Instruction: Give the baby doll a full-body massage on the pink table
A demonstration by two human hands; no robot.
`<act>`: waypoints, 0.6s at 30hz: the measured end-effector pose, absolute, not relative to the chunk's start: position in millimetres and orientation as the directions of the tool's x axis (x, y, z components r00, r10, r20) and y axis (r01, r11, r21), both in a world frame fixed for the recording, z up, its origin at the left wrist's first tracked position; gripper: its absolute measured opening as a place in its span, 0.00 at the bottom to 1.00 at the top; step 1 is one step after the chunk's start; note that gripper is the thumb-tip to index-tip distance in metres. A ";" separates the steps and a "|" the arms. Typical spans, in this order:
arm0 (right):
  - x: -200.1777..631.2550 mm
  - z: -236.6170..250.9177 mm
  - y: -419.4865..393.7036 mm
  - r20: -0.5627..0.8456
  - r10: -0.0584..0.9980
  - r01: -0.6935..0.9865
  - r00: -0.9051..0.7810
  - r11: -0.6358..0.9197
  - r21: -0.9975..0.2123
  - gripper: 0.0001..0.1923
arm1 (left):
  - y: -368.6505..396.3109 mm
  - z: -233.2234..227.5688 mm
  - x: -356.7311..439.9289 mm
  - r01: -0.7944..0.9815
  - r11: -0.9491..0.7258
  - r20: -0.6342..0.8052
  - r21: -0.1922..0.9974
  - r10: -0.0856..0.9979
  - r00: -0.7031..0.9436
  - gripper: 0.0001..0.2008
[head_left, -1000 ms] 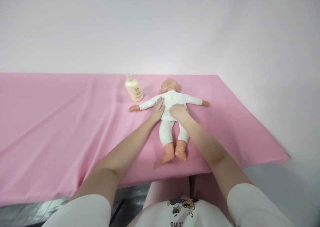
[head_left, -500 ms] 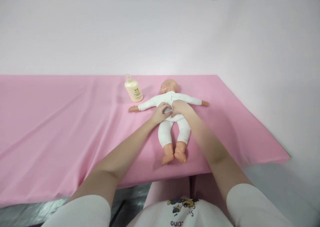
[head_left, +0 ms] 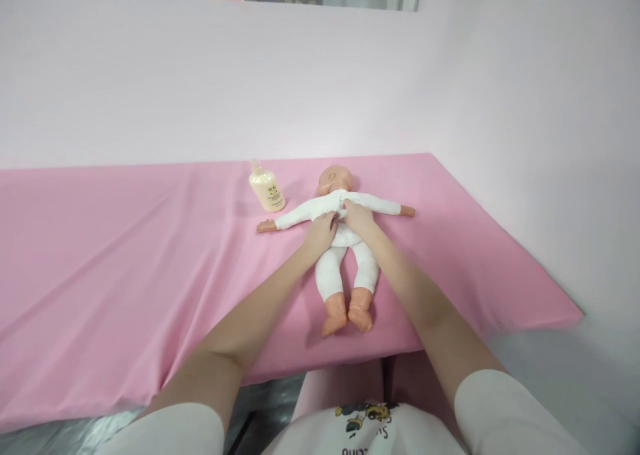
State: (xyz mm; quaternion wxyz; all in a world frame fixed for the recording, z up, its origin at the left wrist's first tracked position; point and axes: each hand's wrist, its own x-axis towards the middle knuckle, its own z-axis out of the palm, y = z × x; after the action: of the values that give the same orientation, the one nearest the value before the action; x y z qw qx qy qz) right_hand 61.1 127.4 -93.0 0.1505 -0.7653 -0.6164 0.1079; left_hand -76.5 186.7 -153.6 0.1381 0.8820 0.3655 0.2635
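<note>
A baby doll in white clothing lies lengthwise in front of me, its head at the far end, arms spread and bare feet towards me. Its head is turned to the left. My left hand rests on the left of the doll's torso, fingers curled at the cloth. From the other side my right hand bends its fingers onto the cloth near a small fastening or seam below the neck. The two hands' fingertips almost meet, and they partly hide the cloth between them.
A pump bottle of pale yellow liquid stands left of the doll, beyond its outstretched arm. The pink cloth covers the table, with folds on the left. White walls rise behind and at the right.
Both hands have moved slightly up the torso towards the neck, and their fingers have come closer together. The view has tipped up a little. Doll and bottle stay in place.
</note>
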 end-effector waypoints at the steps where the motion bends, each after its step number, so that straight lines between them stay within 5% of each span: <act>1: 57.9 -95.6 126.7 0.052 0.975 0.920 0.215 -0.184 -0.345 0.19 | 186.9 -152.4 -75.5 0.578 -0.688 0.355 0.439 0.724 0.592 0.17; 8: 48.2 -115.8 130.6 0.228 0.959 0.959 0.168 -0.106 -0.263 0.19 | 180.9 -132.9 -56.7 0.729 -0.573 0.209 0.373 0.818 0.536 0.17; 13: 53.5 -120.0 136.7 0.203 0.946 0.926 0.253 -0.175 -0.335 0.18 | 177.7 -129.0 -40.4 0.828 -0.524 0.174 0.200 0.851 0.496 0.17; 18: 56.2 -117.0 141.7 0.166 0.941 0.907 0.295 -0.221 -0.358 0.18 | 184.4 -125.3 -34.8 0.823 -0.533 0.121 0.195 0.846 0.519 0.18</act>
State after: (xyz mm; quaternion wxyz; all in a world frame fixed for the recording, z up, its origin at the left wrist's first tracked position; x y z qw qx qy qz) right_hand 56.2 141.7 -117.0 0.1971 -0.7801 -0.5923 0.0430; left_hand -34.8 184.4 -125.3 0.0567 0.8696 0.4800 0.1009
